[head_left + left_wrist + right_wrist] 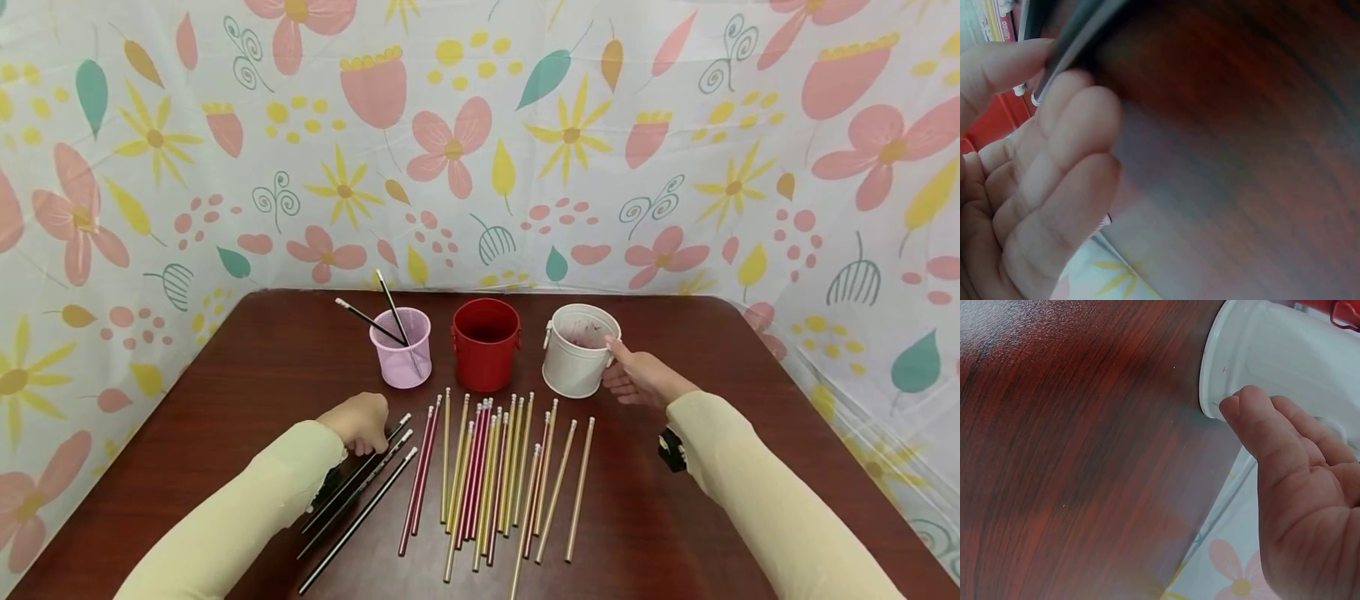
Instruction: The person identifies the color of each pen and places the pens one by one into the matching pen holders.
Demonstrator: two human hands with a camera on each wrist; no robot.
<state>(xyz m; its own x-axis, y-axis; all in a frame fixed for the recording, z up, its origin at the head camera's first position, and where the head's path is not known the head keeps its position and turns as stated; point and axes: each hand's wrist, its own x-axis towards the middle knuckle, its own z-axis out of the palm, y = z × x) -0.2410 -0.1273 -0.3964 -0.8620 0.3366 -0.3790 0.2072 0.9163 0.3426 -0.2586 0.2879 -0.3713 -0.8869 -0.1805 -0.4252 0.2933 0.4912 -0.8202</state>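
Observation:
My left hand [362, 418] is low over the table at the left, pinching a black pencil [1079, 40] between thumb and fingertips near its white eraser end. Beside it lie other black pencils [360, 521], slanted the same way. A pink mesh cup [401, 367] stands behind this hand, with two black pencils leaning in it, erasers up. On the right, my right hand [643, 377] holds the side of a white bucket [573, 371], thumb at the rim and fingers along the outer wall. The fingers [1272, 434] lie against the wall in the right wrist view.
A red bucket [486, 358] stands between the pink cup and the white bucket. Several dark red, yellow and natural wood pencils [491, 483] lie side by side before it, erasers toward the back. A flowered cloth [480, 167] hangs behind the brown table [675, 533].

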